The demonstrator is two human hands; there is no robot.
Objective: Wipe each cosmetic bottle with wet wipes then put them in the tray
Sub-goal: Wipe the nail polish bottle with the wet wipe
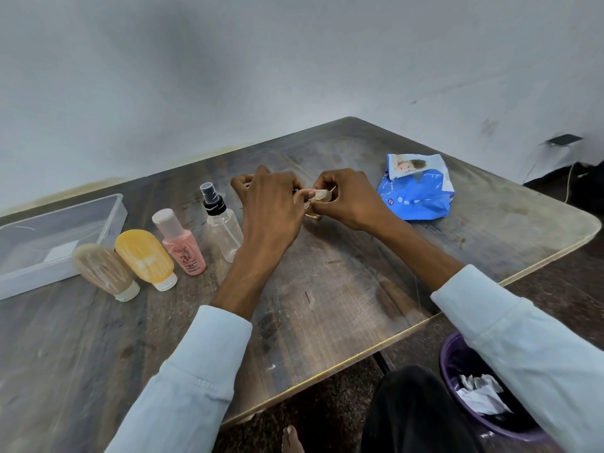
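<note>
Left hand [271, 204] curled round small bottle, mostly hidden, mid-counter [343, 289]. Right hand [346, 197] pinching wet wipe [316, 195] against it. Four bottles in row, left: beige tube [103, 268], yellow tube [145, 256], pink bottle [183, 243], clear spray bottle [220, 223]. Tray [19, 276] far left. Wipes pack [416, 188] right.

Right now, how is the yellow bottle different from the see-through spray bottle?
The yellow bottle is solid coloured, while the spray bottle is clear. The yellow bottle stands on its white cap, cap down, while the spray bottle has its black nozzle on top. The yellow bottle is wide and rounded, while the spray bottle is slimmer. Both stand on the table in the same row, outside the tray.
</note>
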